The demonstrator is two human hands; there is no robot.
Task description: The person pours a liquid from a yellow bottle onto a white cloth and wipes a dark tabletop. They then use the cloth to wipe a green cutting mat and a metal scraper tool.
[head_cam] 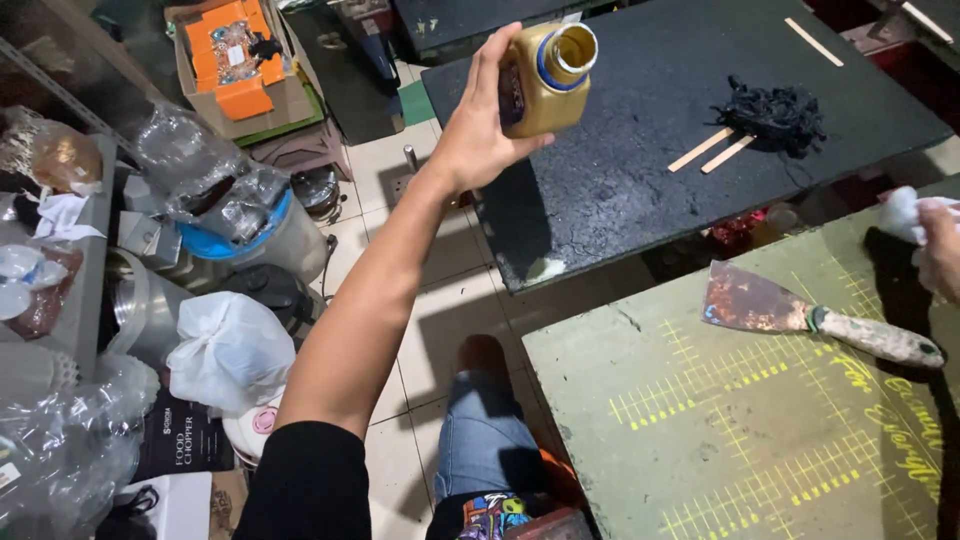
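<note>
Head-camera view: your left hand closes its fingers around a gold bottle, lid off and mouth tipped toward you, held out over the tiled floor beside a black table. On that table lie wooden sticks and a black clump. Your right hand, at the frame's edge, clutches a white wad above the green mat, near a rusty scraper.

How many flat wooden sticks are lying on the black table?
3. Two wooden sticks lie side by side next to the black tangled clump; a third lies alone near the far edge of the black table. More may be hidden under the clump.
</note>
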